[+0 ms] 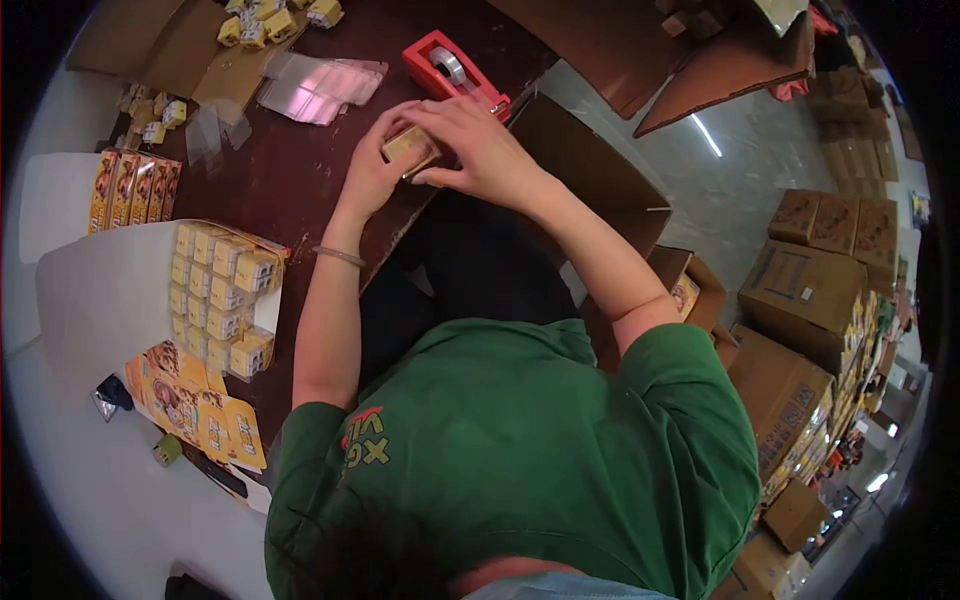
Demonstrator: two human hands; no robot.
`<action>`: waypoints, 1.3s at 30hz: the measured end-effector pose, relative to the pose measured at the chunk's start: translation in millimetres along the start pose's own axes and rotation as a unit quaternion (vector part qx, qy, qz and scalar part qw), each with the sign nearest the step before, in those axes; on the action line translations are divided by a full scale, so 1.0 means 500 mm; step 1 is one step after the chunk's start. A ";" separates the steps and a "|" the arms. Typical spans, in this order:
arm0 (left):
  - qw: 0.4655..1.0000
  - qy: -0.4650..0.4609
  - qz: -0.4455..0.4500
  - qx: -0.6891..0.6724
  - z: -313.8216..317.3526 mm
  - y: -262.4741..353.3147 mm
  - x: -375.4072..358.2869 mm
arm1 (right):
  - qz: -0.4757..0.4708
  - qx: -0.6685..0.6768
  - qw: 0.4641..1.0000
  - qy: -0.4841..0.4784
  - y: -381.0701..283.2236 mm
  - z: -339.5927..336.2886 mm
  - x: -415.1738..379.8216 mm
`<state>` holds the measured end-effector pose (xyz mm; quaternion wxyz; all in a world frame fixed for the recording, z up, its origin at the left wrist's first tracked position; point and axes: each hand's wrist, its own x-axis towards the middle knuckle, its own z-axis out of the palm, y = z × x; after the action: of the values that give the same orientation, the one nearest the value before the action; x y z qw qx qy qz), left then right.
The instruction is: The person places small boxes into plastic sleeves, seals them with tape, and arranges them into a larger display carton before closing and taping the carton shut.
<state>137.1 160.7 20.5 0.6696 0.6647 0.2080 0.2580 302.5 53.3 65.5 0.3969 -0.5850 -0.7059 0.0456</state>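
Note:
Both hands are together around a small yellowish box (pixel 408 150) above the dark red table's edge. My left hand (pixel 372 165) grips it from the left side, fingers curled over the top. My right hand (pixel 475 148) is closed about its right side, with the thumb below and the fingers over the far end. Some fingertips and part of the box are hidden. Just beyond the hands stands a red tape dispenser (pixel 450 72) with a roll of clear tape. Flat clear plastic sleeves (pixel 320 88) lie in a pile to its left.
At left, an open display carton (pixel 100 290) holds rows of small yellow-white boxes (pixel 213 290). Upright orange cartons (pixel 130 190) stand behind it. More small boxes (pixel 262 24) lie on cardboard at the far left. An open brown carton (pixel 590 165) sits right; stacked cartons (pixel 800 290) stand beyond.

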 end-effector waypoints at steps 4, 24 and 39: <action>0.999 -0.018 0.004 -0.031 0.028 -0.011 0.018 | 0.202 -0.032 0.979 0.017 0.107 -0.049 -0.027; 1.000 0.014 0.015 0.000 0.078 -0.017 0.057 | 0.353 0.477 0.798 0.105 0.011 -0.014 -0.120; 0.974 0.140 -0.059 -0.169 0.048 -0.020 0.001 | 0.139 0.025 0.988 0.067 0.002 0.112 -0.130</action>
<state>153.1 142.5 11.2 0.7503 0.4861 0.2919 0.3399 268.8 19.9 -6.2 0.4478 -0.6689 -0.5882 0.0782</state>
